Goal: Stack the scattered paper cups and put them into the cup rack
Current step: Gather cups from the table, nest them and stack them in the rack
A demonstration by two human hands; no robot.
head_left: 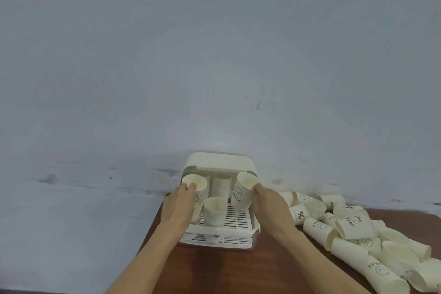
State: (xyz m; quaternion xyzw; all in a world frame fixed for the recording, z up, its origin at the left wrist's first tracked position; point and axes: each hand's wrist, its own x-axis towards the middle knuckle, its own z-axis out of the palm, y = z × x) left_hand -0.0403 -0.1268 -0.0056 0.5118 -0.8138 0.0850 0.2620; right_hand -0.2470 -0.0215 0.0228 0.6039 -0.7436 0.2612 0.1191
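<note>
We grip a stack (196, 194) left-handed (177, 207) and a "HELLO" cup (243, 190) right-handed (268, 205), mid-loading the lower-centre rack (219, 229); next, nest them.

The left hand (177, 207) hides much of the cup stack (199, 192) it holds. Right of the right hand (269, 205), the heap of loose cups (372, 241) runs off the picture's edge.

Dark brown wooden table (238, 267) runs up against the pale wall. Sitting on it at the back, the cream cup rack (218, 241), its slatted tray facing forward. Off to the right, a loose heap of paper cups (353, 234) sprawls across the tabletop, most tipped on their sides, some touching.
</note>
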